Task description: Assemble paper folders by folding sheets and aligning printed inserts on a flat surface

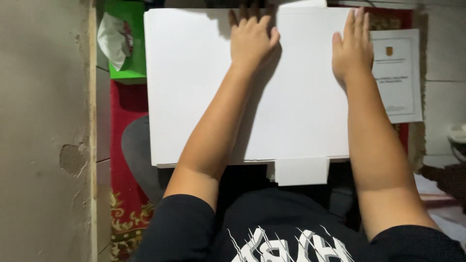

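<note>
A large stack of white sheets (194, 87) lies spread across my lap, its edges slightly uneven. My left hand (250, 39) rests flat on the top sheet near the far edge, fingers together and pointing away. My right hand (352, 48) lies flat on the right edge of the stack, fingers extended. A narrower white sheet (301, 171) sticks out below the stack's near edge. Neither hand grips anything; both press palm down on the paper.
A printed white document (400, 73) lies to the right of the stack. A green box with a white tissue (121, 43) sits at the far left. A bare plaster wall (43, 131) runs along the left. A red patterned carpet (124, 213) covers the floor.
</note>
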